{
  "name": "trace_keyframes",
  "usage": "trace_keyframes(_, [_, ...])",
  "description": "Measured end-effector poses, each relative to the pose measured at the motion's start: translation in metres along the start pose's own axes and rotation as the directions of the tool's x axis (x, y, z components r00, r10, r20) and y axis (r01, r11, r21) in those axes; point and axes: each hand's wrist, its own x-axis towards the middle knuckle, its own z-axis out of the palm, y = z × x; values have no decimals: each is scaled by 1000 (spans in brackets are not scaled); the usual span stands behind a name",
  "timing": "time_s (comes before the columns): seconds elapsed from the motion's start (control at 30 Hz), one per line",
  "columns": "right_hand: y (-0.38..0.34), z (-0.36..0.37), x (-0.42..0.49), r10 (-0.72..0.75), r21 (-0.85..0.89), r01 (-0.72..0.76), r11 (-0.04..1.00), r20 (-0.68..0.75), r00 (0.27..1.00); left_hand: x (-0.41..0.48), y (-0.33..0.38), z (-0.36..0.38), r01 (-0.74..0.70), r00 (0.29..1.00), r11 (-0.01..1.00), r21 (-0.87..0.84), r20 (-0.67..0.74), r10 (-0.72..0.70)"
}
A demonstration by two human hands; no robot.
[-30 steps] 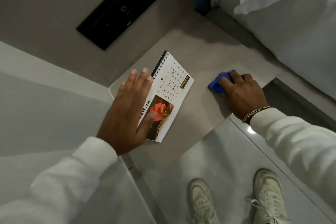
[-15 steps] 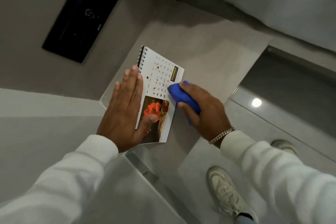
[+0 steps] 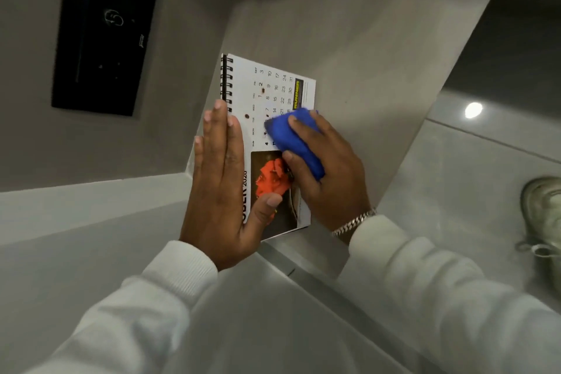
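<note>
A spiral-bound calendar (image 3: 273,86) with a date grid, an orange flower photo and a few dark spots lies flat on a grey ledge (image 3: 349,48). My left hand (image 3: 223,182) lies flat on the calendar's left side, fingers straight, thumb on the photo. My right hand (image 3: 329,173) grips a blue cloth (image 3: 293,140) and presses it onto the date grid in the middle of the page. The cloth covers part of the grid.
A black panel (image 3: 103,30) is set in the grey wall to the left. Glossy pale floor lies to the right and below, with a white shoe (image 3: 543,206) at the right edge. The ledge's front edge (image 3: 291,267) runs below the calendar.
My right hand brought the blue cloth from the bare ledge on the right onto the calendar, now over the date grid. My left hand has stayed flat on the calendar.
</note>
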Motion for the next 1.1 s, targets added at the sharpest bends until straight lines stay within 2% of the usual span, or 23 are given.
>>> trace_keyframes(0.1, [0, 3, 7, 21, 4, -21, 1000, -10, 1000, 1, 1, -1, 3, 1000, 1000, -12, -12, -4])
trace_keyframes(0.37, [6, 10, -51, -6, -11, 7, 1000, 102, 995, 2, 2, -2, -7, 1000, 1000, 1, -4, 7])
trace_keyframes(0.57, [0, 11, 3, -22, -4, 21, 1000, -47, 999, 0, -1, -1, -11, 1000, 1000, 15, -2, 11])
trace_keyframes(0.7, [2, 10, 16, -16, -27, 15, 1000, -55, 998, 0, -1, -1, -2, 1000, 1000, 29, 1, 2])
trace_keyframes(0.93, [16, 13, -42, -103, -33, 107, 994, 99, 990, 0, -2, -1, 6, 999, 998, 59, 32, -8])
trace_keyframes(1.03, [15, 11, -32, -124, -19, 126, 992, 104, 987, -2, -3, 0, -2, 1000, 998, 63, 30, 0])
trace_keyframes(1.1, [11, 8, -12, -139, -33, 142, 989, 59, 988, -2, -3, 0, -13, 1000, 998, 56, 27, 12])
